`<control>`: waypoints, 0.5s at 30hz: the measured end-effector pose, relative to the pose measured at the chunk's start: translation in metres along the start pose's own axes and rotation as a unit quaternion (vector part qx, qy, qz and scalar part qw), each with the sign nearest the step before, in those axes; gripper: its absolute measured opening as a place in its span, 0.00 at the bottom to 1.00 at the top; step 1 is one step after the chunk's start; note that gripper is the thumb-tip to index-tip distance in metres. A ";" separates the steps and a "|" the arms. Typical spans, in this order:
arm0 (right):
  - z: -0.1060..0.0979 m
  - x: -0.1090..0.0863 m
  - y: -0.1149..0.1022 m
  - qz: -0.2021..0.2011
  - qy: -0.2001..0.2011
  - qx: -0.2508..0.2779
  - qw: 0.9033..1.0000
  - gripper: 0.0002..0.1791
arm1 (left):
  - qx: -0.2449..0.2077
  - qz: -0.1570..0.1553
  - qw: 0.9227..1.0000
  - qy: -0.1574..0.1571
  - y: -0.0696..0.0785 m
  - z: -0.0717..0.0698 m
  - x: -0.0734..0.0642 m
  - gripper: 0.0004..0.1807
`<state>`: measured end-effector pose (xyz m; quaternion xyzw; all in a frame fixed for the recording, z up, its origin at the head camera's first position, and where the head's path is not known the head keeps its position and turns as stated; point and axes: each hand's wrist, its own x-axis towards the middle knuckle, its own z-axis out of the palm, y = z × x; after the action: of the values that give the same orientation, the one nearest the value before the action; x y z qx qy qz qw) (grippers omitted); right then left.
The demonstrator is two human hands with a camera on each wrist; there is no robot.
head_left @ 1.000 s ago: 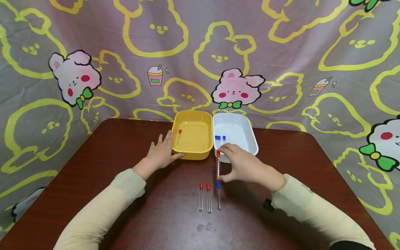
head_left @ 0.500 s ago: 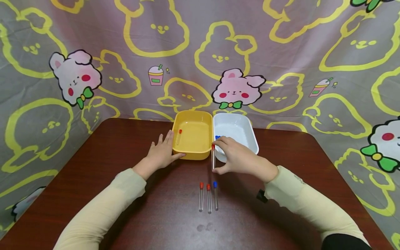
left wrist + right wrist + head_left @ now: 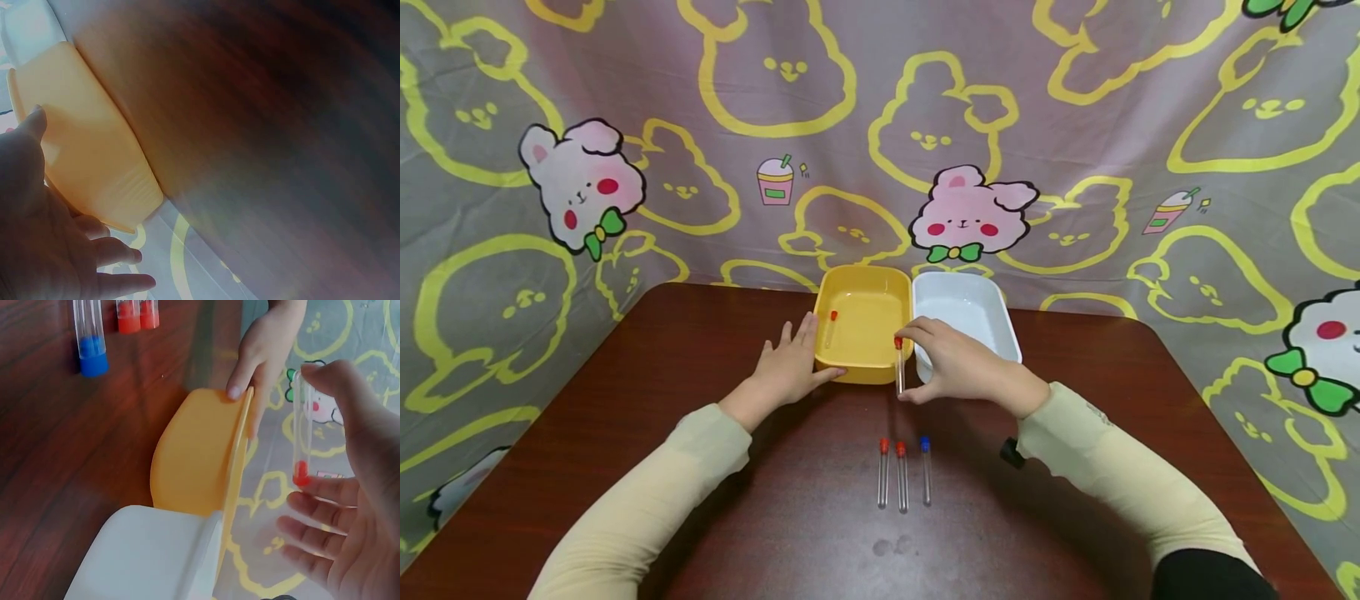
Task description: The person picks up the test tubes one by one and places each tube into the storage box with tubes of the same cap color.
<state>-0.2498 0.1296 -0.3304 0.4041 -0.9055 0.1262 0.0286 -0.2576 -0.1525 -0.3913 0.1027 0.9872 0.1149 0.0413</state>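
In the head view, the right hand (image 3: 951,362) pinches a red-capped tube (image 3: 900,371) in front of the yellow bin (image 3: 865,377), which sits beside the white bin (image 3: 1002,312) at the far edge of the tabletop (image 3: 775,517). The left hand (image 3: 787,367), fingers straight and spread, rests against the yellow bin. Only here does the tube inside that bin (image 3: 833,316) show. Two red-capped tubes and a blue-capped tube (image 3: 927,479) lie toward the near edge.

The left wrist view shows the thumb on the yellow bin's side, other fingers unclenched.

The right wrist view reveals the grasp: thumb at the held tube's clear end, index finger at its cap.
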 end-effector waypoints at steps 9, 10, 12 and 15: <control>0.002 0.017 0.009 0.028 -0.024 0.010 0.999 0.50 | 0.000 0.001 1.000 -0.001 0.000 0.000 0.000 0.60; 0.002 0.019 0.010 0.030 -0.025 0.010 0.999 0.50 | 0.001 0.000 1.000 -0.002 0.000 0.000 0.000 0.60; 0.001 0.022 0.011 0.037 -0.028 0.011 0.999 0.50 | 0.001 -0.001 1.000 -0.004 0.000 0.000 0.000 0.61; 0.001 0.027 0.011 0.046 -0.032 0.015 0.998 0.49 | 0.002 -0.001 1.000 -0.004 0.000 0.000 0.001 0.61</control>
<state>-0.2766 0.1170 -0.3293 0.3663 -0.9216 0.1277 -0.0119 -0.2585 -0.1527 -0.3919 0.1020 0.9874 0.1124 0.0450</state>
